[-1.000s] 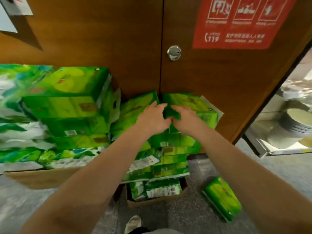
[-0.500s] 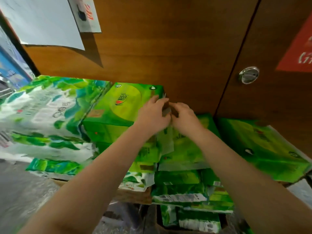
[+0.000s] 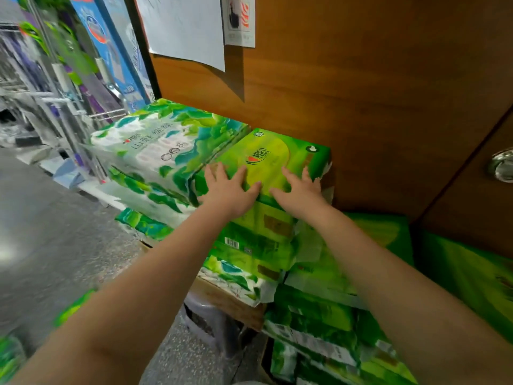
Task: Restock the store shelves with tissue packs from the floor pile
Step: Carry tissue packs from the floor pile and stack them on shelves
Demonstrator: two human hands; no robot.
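A bright green tissue pack (image 3: 280, 154) lies on top of a stack against a wooden wall. My left hand (image 3: 229, 187) lies flat on the pack's near left part, fingers spread. My right hand (image 3: 298, 190) lies flat on its near right part, fingers straight. To its left sits a larger white and green tissue pack (image 3: 163, 145). More green packs (image 3: 313, 323) are piled lower down to the right, some in a cardboard box.
The wooden wall (image 3: 361, 93) carries a white paper sheet (image 3: 183, 26) and a metal knob (image 3: 502, 165) at the right. Store shelving (image 3: 50, 87) runs along the left past a grey floor (image 3: 55, 245). A loose green pack (image 3: 72, 307) lies on the floor.
My view swung left. Both hands moved from the gap at the stack's right end onto the top of the bright green pack and spread flat.
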